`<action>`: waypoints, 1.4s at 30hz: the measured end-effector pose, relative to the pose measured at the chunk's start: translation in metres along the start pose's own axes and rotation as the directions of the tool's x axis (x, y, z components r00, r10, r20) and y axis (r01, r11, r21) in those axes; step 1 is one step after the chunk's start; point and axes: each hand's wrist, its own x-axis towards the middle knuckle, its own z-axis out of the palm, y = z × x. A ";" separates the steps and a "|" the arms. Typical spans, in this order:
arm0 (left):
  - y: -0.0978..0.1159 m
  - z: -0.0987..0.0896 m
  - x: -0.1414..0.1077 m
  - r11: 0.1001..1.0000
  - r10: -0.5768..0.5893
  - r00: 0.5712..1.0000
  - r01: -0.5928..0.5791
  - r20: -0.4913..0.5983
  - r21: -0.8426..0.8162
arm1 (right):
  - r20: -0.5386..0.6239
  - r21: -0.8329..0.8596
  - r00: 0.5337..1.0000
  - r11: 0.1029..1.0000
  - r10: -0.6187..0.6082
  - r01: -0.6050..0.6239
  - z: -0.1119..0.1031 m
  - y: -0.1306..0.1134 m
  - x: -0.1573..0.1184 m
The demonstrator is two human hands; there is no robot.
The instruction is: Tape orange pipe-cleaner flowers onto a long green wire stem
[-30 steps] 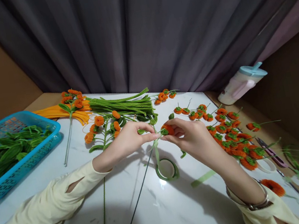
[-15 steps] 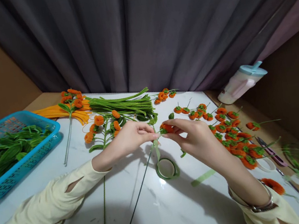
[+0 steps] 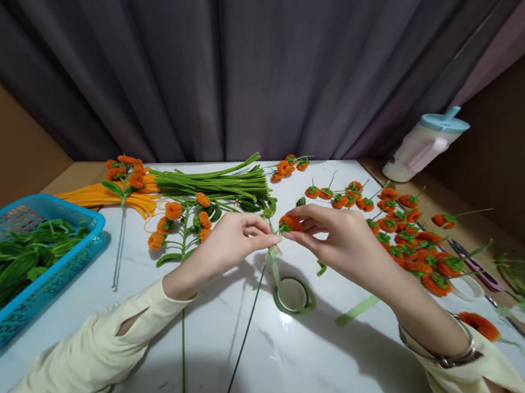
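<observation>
hands (image 3: 338, 232) nearly unmoved, still pinching stem (image 3: 257, 291), orange flower (image 3: 291, 222)

left grip (image 3: 234, 241): thumb and finger pinching a thin dark stem (image 3: 242, 356) near its upper end
right grip (image 3: 337, 234): bare fingers on an orange flower (image 3: 290, 222) — green base facing the left grip
tape roll (image 3: 307, 298): on the white table (image 3: 285, 382), pale green strip (image 3: 276, 270) reaching the left grip
left side: blue basket (image 3: 54, 284) of green leaves (image 3: 25, 265)
right side: loose orange flowers (image 3: 408, 238) — lidded cup (image 3: 410, 153) beyond
back: green stems (image 3: 214, 186), dark curtain (image 3: 196, 52)
</observation>
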 end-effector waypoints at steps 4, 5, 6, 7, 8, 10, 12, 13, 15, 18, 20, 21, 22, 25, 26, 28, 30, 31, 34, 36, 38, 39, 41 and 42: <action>0.003 0.001 -0.001 1.000 0.016 1.000 -0.016 -0.013 0.021 | 0.003 0.142 0.997 0.987 0.082 -0.081 0.002 0.001 0.002; 0.004 0.001 -0.002 1.000 0.018 1.000 -0.017 -0.021 0.026 | 0.008 0.200 0.993 0.973 0.116 -0.115 0.002 0.003 0.003; 0.005 0.001 -0.002 0.999 0.017 0.999 -0.016 -0.031 0.035 | 0.019 0.266 0.988 0.952 0.155 -0.155 0.001 0.005 0.004; 0.006 0.001 -0.003 0.999 0.016 0.999 -0.014 -0.041 0.044 | 0.043 0.335 0.979 0.920 0.200 -0.203 0.001 0.008 0.006; 0.007 0.002 -0.003 0.999 0.015 0.999 -0.013 -0.050 0.053 | 0.084 0.401 0.965 0.878 0.247 -0.260 0.000 0.012 0.007; 0.009 0.002 -0.004 0.998 0.018 0.998 -0.014 -0.065 0.066 | 0.209 0.511 0.924 0.770 0.319 -0.382 -0.002 0.022 0.008; 0.010 0.003 -0.005 0.997 0.019 0.997 -0.014 -0.076 0.072 | 0.359 0.593 0.879 0.650 0.314 -0.475 -0.001 0.031 0.006; 0.010 0.004 -0.005 0.997 0.020 0.996 -0.014 -0.081 0.077 | 0.422 0.636 0.864 0.591 0.273 -0.497 0.002 0.034 0.003; 0.009 0.004 -0.005 0.996 0.030 0.996 -0.022 -0.088 0.092 | 0.521 0.713 0.841 0.466 0.148 -0.524 0.009 0.035 -0.004; 0.008 0.004 -0.004 0.992 0.051 0.996 -0.041 -0.079 0.116 | 0.532 0.757 0.836 0.367 0.135 -0.541 0.026 0.023 -0.014; 0.007 0.004 -0.004 0.992 0.061 0.995 -0.051 -0.079 0.119 | 0.506 0.779 0.846 0.333 0.167 -0.532 0.036 0.012 -0.017; 0.007 0.004 -0.004 0.992 0.066 0.994 -0.056 -0.082 0.117 | 0.490 0.789 0.850 0.315 0.195 -0.527 0.039 0.008 -0.018; 0.007 0.004 -0.005 0.992 0.071 0.993 -0.060 -0.090 0.114 | 0.479 0.795 0.850 0.303 0.220 -0.526 0.041 0.004 -0.019; 0.009 0.005 -0.005 0.988 0.077 0.990 -0.060 -0.115 0.144 | 0.480 0.786 0.836 0.293 0.267 -0.545 0.042 -0.001 -0.019; 0.009 0.005 -0.005 0.985 0.080 0.990 -0.060 -0.116 0.165 | 0.482 0.779 0.832 0.301 0.275 -0.551 0.041 -0.001 -0.020; 0.010 0.006 -0.006 0.975 0.099 0.989 -0.075 -0.108 0.209 | 0.477 0.762 0.827 0.328 0.298 -0.558 0.038 -0.001 -0.021; 0.012 0.006 -0.006 0.966 0.123 0.988 -0.097 -0.098 0.240 | 0.461 0.743 0.823 0.361 0.332 -0.563 0.036 -0.003 -0.021; 0.012 0.006 -0.007 0.963 0.132 0.986 -0.105 -0.097 0.247 | 0.454 0.735 0.820 0.374 0.349 -0.566 0.035 -0.004 -0.022; 0.014 0.007 -0.008 0.964 0.136 0.986 -0.109 -0.098 0.244 | 0.442 0.724 0.810 0.380 0.386 -0.576 0.034 -0.007 -0.021; 0.015 0.007 -0.009 0.964 0.133 0.986 -0.105 -0.099 0.243 | 0.442 0.719 0.803 0.378 0.399 -0.584 0.033 -0.009 -0.021; 0.015 0.007 -0.010 0.963 0.129 0.987 -0.101 -0.098 0.250 | 0.444 0.706 0.797 0.388 0.410 -0.593 0.032 -0.009 -0.021; 0.016 0.008 -0.010 0.962 0.130 0.987 -0.101 -0.098 0.254 | 0.441 0.699 0.795 0.397 0.416 -0.595 0.032 -0.010 -0.021; 0.016 0.009 -0.011 0.958 0.141 0.985 -0.110 -0.098 0.266 | 0.424 0.691 0.795 0.413 0.433 -0.594 0.031 -0.010 -0.022; 0.016 0.009 -0.011 0.955 0.150 0.984 -0.118 -0.098 0.274 | 0.406 0.692 0.797 0.420 0.447 -0.587 0.030 -0.011 -0.023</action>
